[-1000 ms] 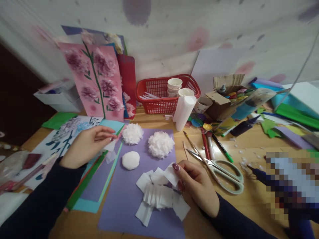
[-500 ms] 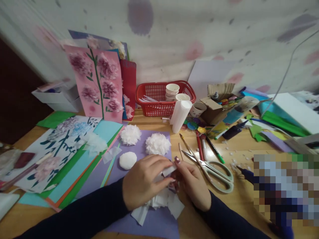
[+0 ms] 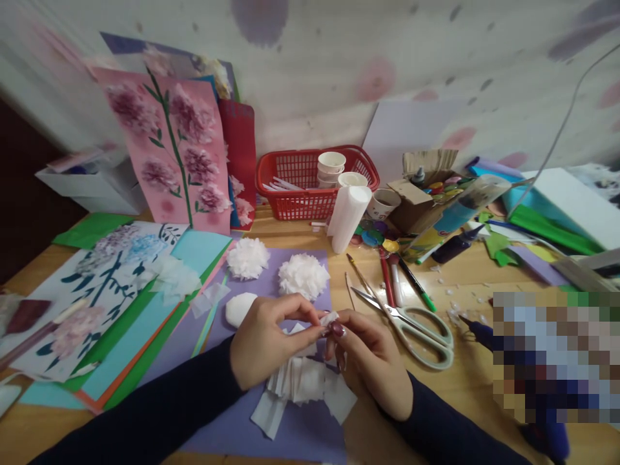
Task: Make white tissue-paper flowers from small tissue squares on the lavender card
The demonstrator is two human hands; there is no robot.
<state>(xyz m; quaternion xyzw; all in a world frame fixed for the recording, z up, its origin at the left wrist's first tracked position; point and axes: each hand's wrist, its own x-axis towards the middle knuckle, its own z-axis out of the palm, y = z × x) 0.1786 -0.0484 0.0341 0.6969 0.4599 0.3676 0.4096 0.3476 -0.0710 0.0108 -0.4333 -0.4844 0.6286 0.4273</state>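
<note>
My left hand (image 3: 271, 339) and my right hand (image 3: 375, 358) meet over a purple sheet (image 3: 217, 423). Between their fingertips is a small crumpled piece of white paper (image 3: 329, 318), pinched from both sides. Below them lies a loose pile of white paper pieces (image 3: 303, 381). Behind my left hand are two fluffy white paper flowers (image 3: 303, 277) (image 3: 248, 258) and a smooth white round pad (image 3: 239, 310), partly covered by that hand.
Open scissors (image 3: 411, 323), brushes and a green-tipped marker (image 3: 417, 287) lie to the right, near a blue glue gun (image 3: 479, 332). A white roll (image 3: 349, 219) stands before a red basket (image 3: 305, 205) with cups. Coloured sheets (image 3: 130, 336) spread left.
My left hand has drawn back slightly and its fingers now pinch the paper, which was a flat piece and is now crumpled. More of the pile shows. The view has shifted a little.
</note>
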